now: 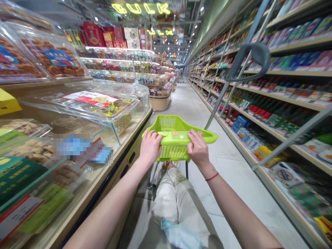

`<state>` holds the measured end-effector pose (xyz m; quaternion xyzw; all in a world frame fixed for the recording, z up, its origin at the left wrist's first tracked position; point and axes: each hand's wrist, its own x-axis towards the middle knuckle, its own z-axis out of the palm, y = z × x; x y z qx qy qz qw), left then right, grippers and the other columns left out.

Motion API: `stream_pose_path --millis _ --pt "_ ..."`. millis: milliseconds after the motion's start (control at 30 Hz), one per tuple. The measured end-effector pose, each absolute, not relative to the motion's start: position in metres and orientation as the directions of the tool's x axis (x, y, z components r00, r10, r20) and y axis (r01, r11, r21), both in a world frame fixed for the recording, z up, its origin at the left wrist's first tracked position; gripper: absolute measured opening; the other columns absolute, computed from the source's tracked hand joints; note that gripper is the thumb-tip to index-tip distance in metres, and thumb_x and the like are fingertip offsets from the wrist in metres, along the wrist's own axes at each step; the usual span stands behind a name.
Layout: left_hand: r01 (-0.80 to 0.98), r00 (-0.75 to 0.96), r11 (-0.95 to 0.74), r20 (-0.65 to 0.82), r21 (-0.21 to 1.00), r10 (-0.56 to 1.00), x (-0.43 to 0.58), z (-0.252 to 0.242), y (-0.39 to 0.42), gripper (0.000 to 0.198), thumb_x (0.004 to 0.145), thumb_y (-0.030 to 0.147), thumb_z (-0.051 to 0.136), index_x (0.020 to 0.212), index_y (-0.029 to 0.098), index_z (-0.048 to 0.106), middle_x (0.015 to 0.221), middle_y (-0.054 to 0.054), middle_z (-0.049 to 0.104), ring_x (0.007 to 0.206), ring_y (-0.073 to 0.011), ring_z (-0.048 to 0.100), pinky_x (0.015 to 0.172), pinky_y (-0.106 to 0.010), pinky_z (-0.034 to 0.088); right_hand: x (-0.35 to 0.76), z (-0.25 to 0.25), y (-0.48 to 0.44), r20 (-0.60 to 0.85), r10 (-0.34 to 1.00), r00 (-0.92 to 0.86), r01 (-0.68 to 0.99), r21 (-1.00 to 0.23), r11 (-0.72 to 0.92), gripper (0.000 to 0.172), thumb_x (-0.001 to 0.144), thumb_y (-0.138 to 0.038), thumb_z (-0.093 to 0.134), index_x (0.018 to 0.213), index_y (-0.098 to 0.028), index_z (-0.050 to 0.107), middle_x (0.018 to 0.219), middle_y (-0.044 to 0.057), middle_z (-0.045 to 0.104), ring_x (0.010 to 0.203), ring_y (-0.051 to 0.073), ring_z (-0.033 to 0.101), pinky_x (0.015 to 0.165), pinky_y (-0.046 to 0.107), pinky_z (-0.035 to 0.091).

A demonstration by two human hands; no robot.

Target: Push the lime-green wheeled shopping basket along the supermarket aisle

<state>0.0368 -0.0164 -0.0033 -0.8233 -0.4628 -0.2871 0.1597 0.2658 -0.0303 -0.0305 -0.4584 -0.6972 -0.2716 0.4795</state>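
Observation:
Straight ahead of me is a green plastic shopping cart (169, 121) with a perforated basket. Across its near side runs the cart's green handle (176, 137). My left hand (151, 142) is wrapped over the handle's left part, knuckles up. On the right part, my right hand (198, 145) grips the same handle, with a red string bracelet (212, 177) around that wrist. Both palms and the undersides of the fingers are hidden. Below the basket, a dark cart leg and a caster (150, 186) show near my feet.
Display counters (140, 133) with clear lids and packed snacks stand close on the left. A long shelf wall (285, 128) of bottles and packets lines the right, with a grey ladder (220, 93) leaning on it. A tiled aisle (184, 93) runs between them. A blue mask (181, 235) hangs below me.

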Motion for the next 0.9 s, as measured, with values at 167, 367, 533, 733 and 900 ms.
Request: stream_pose_path --millis 167,367,533,733,900 --pt "0.893 0.329 -0.449 0.631 0.034 0.702 0.057 -0.006 -0.026 0.035 0.08 0.025 0.064 0.114 0.019 0.06 0.102 -0.01 0.064 0.106 -0.031 0.058 0.119 -0.056 0.023 0.216 -0.023 -0.028 0.845 0.467 -0.26 0.858 -0.02 0.514 0.052 0.08 -0.012 0.045 0.129 -0.01 0.062 0.132 0.016 0.064 0.129 0.027 0.055 0.116 0.051 0.039" --pt "0.869 0.323 -0.486 0.639 0.091 0.698 0.053 -0.008 -0.022 0.031 0.079 0.026 0.065 0.109 0.021 0.06 0.101 -0.008 0.065 0.106 -0.0302 0.057 0.119 -0.056 0.022 0.225 -0.022 -0.026 0.829 0.448 -0.335 0.853 0.065 0.517 0.052 0.079 -0.011 0.048 0.128 -0.01 0.063 0.136 0.015 0.062 0.13 0.025 0.054 0.114 0.045 0.042" --pt "0.855 0.317 -0.503 0.639 0.128 0.701 0.051 -0.008 -0.02 0.032 0.078 0.027 0.066 0.109 0.021 0.06 0.101 -0.007 0.065 0.106 -0.0304 0.057 0.119 -0.056 0.021 0.29 -0.033 -0.031 0.897 0.376 -0.23 0.909 0.061 0.411 0.048 0.079 -0.007 0.046 0.123 -0.01 0.065 0.129 0.016 0.066 0.123 0.026 0.06 0.107 0.043 0.049" --pt "0.856 0.32 -0.503 0.64 0.122 0.698 0.052 -0.008 -0.019 0.033 0.078 0.028 0.067 0.109 0.021 0.06 0.101 -0.008 0.065 0.105 -0.0305 0.057 0.118 -0.056 0.023 0.301 -0.044 -0.032 0.917 0.391 -0.086 0.935 -0.061 0.348 0.046 0.084 -0.008 0.042 0.124 -0.011 0.065 0.129 0.018 0.065 0.125 0.028 0.057 0.108 0.05 0.048" --pt "0.857 0.317 -0.5 0.642 0.121 0.698 0.05 -0.008 -0.018 0.032 0.078 0.028 0.066 0.109 0.021 0.06 0.1 -0.008 0.065 0.105 -0.0307 0.057 0.117 -0.055 0.024 0.245 -0.037 -0.035 0.913 0.396 -0.098 0.921 -0.067 0.383 0.046 0.086 -0.006 0.038 0.124 -0.009 0.064 0.133 0.019 0.061 0.131 0.027 0.052 0.111 0.048 0.045"
